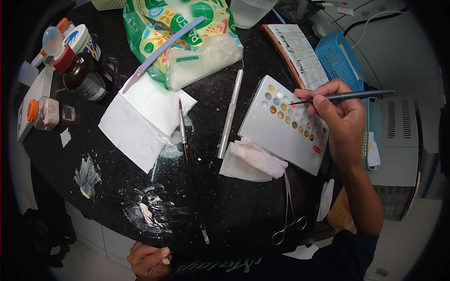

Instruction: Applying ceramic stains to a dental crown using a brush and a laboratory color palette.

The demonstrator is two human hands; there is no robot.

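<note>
The right hand [344,105] has its fingers pinched on a thin brush [358,95], with the tip at the paint spots of a white palette [265,129] near the right edge of the black bench [243,210]. The left hand [145,260] is by the near edge, thumb and finger closed on a small pale thing [166,261].

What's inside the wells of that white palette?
The white palette holds colour dabs, including yellow, orange, brown and red. Your right hand, gripping a fine-tipped brush, covers part of the palette; anything beneath the fingers is hidden.
</note>
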